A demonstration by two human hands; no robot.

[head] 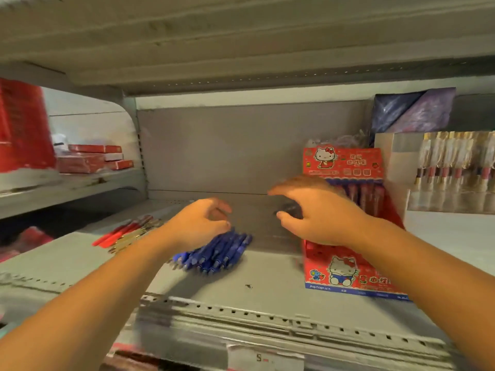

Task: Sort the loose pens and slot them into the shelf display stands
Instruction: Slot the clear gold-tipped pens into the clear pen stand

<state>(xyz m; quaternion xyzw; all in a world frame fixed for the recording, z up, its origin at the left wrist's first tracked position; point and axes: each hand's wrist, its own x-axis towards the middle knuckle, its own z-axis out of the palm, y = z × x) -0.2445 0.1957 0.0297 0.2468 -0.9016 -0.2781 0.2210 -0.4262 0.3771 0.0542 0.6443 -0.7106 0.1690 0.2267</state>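
Two hands are poised, likely for gathering: left hand (201,223) loosely curled, empty, just above the blue pens (217,257); right hand (318,215) spread, right of them, against the display stand (345,269).

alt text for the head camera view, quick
Two bare hands reach over a grey shop shelf: the left hand hovers above a pile of blue pens, the right hand, fingers spread, is next to a red cartoon-cat display stand holding pens. Loose red pens lie further left.
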